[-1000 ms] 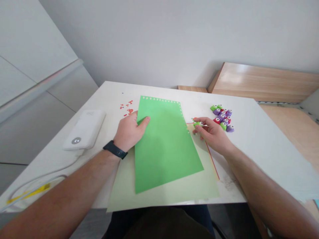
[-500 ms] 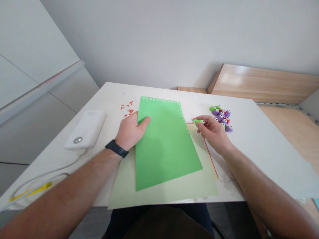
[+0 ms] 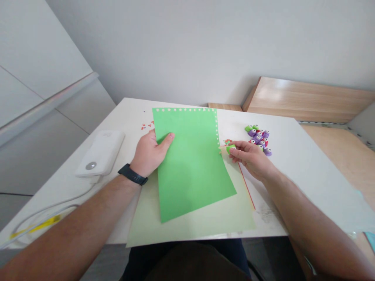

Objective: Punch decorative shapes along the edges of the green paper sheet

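My left hand point(image 3: 152, 152) grips the left edge of a green sheet of paper point(image 3: 190, 164), thumb on top and fingers hidden behind. Small punched holes run along the sheet's top edge and the upper part of its right edge. Between the thumb and fingers of my right hand point(image 3: 249, 156) is a small green craft punch point(image 3: 231, 148), close to the sheet's right edge. Whether the punch touches the paper I cannot tell. Pale sheets point(image 3: 205, 224) with a red one at their edge lie beneath the green paper.
Several purple, green and red craft punches point(image 3: 258, 137) are grouped right of my right hand. Red paper bits point(image 3: 147, 126) lie at the back left, and more red and green bits point(image 3: 227, 141) beside the punch. A white power bank point(image 3: 101, 152) with a cable point(image 3: 58, 201) sits at left.
The green sheet's top has lifted and turned, showing its punched top edge more squarely. My right hand has moved slightly left and down with the punch, nearer the sheet's right edge.
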Demonstrator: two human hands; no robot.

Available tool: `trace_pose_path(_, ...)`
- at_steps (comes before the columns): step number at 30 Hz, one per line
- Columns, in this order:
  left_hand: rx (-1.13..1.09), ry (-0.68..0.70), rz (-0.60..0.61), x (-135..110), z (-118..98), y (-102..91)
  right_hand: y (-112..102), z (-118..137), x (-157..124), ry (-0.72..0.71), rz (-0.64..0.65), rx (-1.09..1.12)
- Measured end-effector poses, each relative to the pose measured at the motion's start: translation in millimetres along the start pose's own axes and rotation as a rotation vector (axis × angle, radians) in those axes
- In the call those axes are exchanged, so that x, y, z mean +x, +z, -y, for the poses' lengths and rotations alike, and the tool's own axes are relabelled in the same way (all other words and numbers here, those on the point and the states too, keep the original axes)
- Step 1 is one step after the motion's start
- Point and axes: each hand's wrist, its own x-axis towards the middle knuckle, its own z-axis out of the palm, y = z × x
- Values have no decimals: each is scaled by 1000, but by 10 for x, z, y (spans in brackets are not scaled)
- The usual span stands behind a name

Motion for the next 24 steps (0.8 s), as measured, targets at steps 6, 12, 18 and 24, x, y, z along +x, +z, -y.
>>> trace_pose_path(6, -112, 56, -31, -3, 16, 8, 12, 12, -21, -9, 77, 34)
trace_pose_path(12, -143, 32, -63, -5, -4, -9, 22, 16, -36, 2, 60, 38)
trace_pose_path(18, -155, 14, -89, -3, 15, 2, 8, 47, -58, 29, 66, 71)
trace_pose_path(24, -156, 20, -86, -13, 8, 0, 25, 66, -72, 25, 85, 47)
